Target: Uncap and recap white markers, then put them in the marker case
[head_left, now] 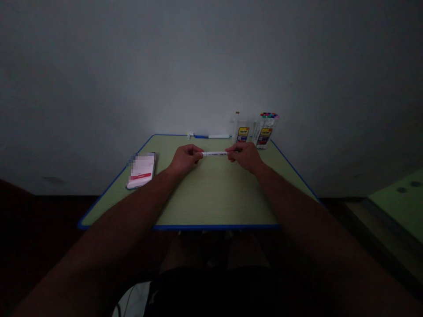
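Note:
A white marker pen (214, 153) with dark print along its barrel lies level between my two hands, over the middle of the table. My left hand (186, 158) pinches its left end, and my right hand (243, 155) pinches its right end. Both ends are hidden under the fingers. Just behind my right hand stands a clear plastic case (243, 131) with a yellow and dark label and one pen upright at its left side. To its right, a similar case (265, 133) is full of markers with many-coloured tops.
The pale green table (218, 198) has a blue rim and meets the grey wall (198, 66). A phone (142, 171) with a lit screen lies at the left edge. Along the back edge rest a blue and white pen (211, 136) and a small white object (189, 135).

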`<action>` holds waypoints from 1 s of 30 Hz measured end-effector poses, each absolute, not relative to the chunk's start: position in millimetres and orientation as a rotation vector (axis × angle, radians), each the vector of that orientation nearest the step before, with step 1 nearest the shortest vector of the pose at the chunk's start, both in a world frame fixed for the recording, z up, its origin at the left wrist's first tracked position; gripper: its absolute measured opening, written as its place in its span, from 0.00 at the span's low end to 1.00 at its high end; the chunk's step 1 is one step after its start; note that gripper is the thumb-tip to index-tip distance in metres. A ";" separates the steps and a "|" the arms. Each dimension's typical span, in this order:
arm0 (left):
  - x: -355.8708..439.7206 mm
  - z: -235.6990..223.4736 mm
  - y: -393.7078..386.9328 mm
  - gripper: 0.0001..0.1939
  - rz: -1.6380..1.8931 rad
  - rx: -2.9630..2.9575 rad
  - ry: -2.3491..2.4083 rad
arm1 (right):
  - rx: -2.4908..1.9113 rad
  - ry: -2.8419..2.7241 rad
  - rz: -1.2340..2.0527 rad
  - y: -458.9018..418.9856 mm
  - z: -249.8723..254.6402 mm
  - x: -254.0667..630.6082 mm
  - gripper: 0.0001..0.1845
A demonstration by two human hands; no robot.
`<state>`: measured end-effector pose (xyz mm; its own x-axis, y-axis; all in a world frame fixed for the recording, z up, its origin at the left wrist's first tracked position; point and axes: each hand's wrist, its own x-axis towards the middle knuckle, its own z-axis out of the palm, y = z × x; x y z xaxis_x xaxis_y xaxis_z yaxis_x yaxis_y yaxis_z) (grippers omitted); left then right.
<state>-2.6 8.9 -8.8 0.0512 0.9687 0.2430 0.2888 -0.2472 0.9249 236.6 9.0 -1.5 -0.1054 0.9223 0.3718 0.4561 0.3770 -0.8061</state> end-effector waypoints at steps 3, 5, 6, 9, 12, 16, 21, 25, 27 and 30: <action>-1.3 -11.1 9.6 0.06 1.259 1.575 1.247 | -1.230 -1.717 0.635 10.3 -3.4 237.1 0.06; -1.4 -13.7 11.2 0.08 1.278 1.526 1.194 | -1.248 -1.724 0.619 11.8 -5.3 236.9 0.07; -1.8 -15.1 12.3 0.09 1.288 1.505 1.169 | -1.258 -1.732 0.612 12.6 -6.3 236.7 0.07; -3.0 -18.5 15.3 0.11 1.314 1.459 1.109 | -1.274 -1.771 0.596 14.5 -8.5 236.2 0.06; -2.6 -18.4 15.9 0.13 1.339 1.374 1.017 | -1.264 -1.827 0.577 14.4 -8.5 235.5 0.06; 0.6 -14.8 13.6 0.14 1.348 1.278 0.893 | -1.232 -1.915 0.627 12.0 -8.3 232.0 0.10; 3.5 -15.8 14.4 0.15 1.347 1.291 0.864 | -1.205 -1.965 0.748 7.4 -9.9 224.8 0.13; 4.5 -17.7 15.1 0.15 1.322 1.325 0.880 | -1.199 -1.913 0.831 3.3 -7.2 219.7 0.09; 5.2 -17.2 13.7 0.16 1.299 1.341 0.893 | -1.192 -1.846 0.889 1.9 -5.4 217.8 0.06; 5.8 -15.4 10.2 0.17 1.264 1.370 0.919 | -1.143 -1.743 1.013 1.8 -5.3 216.6 0.08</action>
<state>5.8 10.2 -15.4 0.1593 0.9647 0.2096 -0.0979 -0.1959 0.9757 216.6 1.8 -5.3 -0.2705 0.9438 0.1897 0.3022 0.2704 -0.9141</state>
